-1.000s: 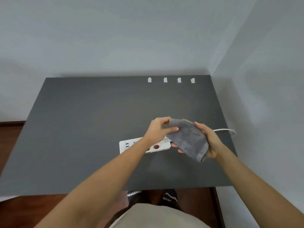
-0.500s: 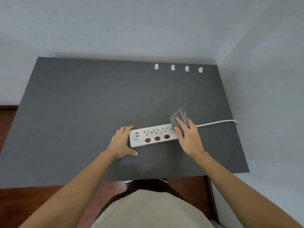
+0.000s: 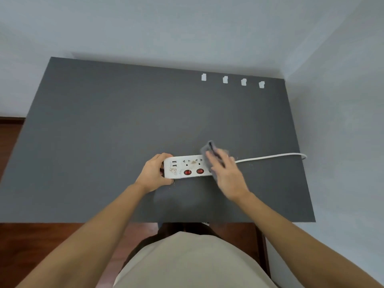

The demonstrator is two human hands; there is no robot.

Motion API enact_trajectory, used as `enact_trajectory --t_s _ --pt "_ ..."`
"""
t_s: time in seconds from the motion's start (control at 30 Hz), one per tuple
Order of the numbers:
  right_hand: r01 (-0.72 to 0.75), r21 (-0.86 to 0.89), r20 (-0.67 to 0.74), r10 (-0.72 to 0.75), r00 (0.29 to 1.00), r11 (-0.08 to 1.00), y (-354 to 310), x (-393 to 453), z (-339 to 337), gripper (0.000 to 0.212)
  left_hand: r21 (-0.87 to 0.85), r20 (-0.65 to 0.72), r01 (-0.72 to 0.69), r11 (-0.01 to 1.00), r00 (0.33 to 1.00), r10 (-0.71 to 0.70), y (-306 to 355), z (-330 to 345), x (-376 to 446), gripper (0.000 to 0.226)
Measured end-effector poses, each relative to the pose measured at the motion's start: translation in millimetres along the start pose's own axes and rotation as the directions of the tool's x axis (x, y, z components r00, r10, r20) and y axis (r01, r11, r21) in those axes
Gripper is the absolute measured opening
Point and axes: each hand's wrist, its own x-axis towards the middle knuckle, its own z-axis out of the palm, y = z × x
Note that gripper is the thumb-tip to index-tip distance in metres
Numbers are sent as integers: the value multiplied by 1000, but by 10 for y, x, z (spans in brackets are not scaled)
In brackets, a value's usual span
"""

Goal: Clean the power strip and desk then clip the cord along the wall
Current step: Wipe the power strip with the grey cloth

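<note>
1. Power strip (image 3: 188, 167): white, flat on the dark grey desk (image 3: 104, 132), lying lengthwise left to right, nearer the front edge than the wall. Brownish dirt specks on its face; two red switches show.
2. Left hand (image 3: 152, 175): wrapped round the strip's left end, fingers curled over the far edge, thumb at the near edge.
3. Right hand (image 3: 226, 173): palm down, fingers nearly flat, pressing a grey cloth (image 3: 212, 151) onto the strip's right end. Hand blurred.
4. Cord (image 3: 270, 157): white, runs right from the strip across the desk to the right edge.
5. Four white clips (image 3: 233, 81): in a row beyond the strip, at the desk's back edge by the wall.
</note>
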Motion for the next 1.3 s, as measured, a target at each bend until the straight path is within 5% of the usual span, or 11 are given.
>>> enact_trajectory --t_s 0.1,0.27,0.37,0.47,0.6,0.67,0.77,0.87,1.03,1.2,1.3 --pt "170 -86 166 -154 974 982 -49 -18 176 71 -30 16 36 999 999 -35 52 -10 -4 64" --pt "-422 -47 73 425 902 905 278 237 -76 57 -64 25 74 995 997 -73 85 5 -39 63" --pt "-67 -1 -7 67 998 998 -118 291 -57 66 -99 15 90 991 996 -89 121 -17 -54 62" --pt "221 5 136 -219 966 975 -302 112 192 53 -108 19 94 990 995 -93 121 -33 -60 63" --pt "-361 6 121 357 926 933 119 249 23 53 -136 29 97 986 995 -94 139 -10 -102 64" --pt "-438 40 63 435 898 898 79 328 -87 42 -150 23 90 985 996 -88 151 5 -113 66" --pt "-19 156 -7 21 1000 988 -404 276 -42 43 -152 13 75 985 997 -74 183 -27 -88 67" --pt "308 74 137 -315 939 949 -526 114 131 49 -122 19 64 990 998 -62 228 -79 -76 66" --pt "-354 -27 79 355 931 935 -69 397 -125 54 -141 24 85 986 996 -83 228 -56 -119 67" --pt "332 46 101 -335 937 942 -483 123 90 56 -123 -12 31 992 999 -33 273 -83 -78 63" --pt "-90 43 108 85 991 995 -173 252 111 60 -117 -13 12 993 1000 -13 273 -81 -90 62"
